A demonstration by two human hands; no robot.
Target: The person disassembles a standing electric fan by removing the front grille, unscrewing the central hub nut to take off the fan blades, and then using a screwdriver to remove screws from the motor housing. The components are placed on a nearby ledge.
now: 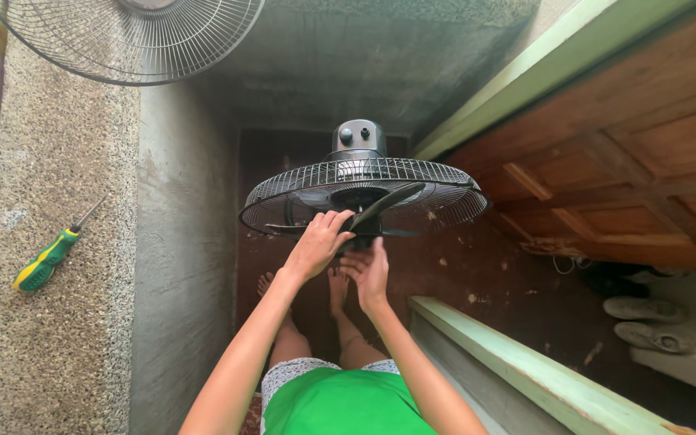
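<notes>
A black fan [362, 189] is seen low in front of the person, over a dark reddish floor [509, 290], with its rear wire guard [437, 181] facing up and its motor housing [358, 138] at the far side. The left hand [318, 244] is laid on the near part of the fan, its fingers curled over the hub where a dark blade [384, 204] is seen rising at a slant. The right hand [370, 272] is held just beneath and beside it, palm up and fingers spread, touching the underside of the hub; whether anything is gripped by it cannot be told. The two hands are close together, nearly touching. A second round wire guard [130, 40] is seen lying on the speckled stone ledge [66, 322] at the upper left, and a screwdriver with a green and yellow handle [48, 256] is laid on the same ledge, well apart from the hands. A wooden door [630, 169] in a pale green frame [541, 370] is seen on the right, with a pair of grey shoes [646, 322] beyond it.
</notes>
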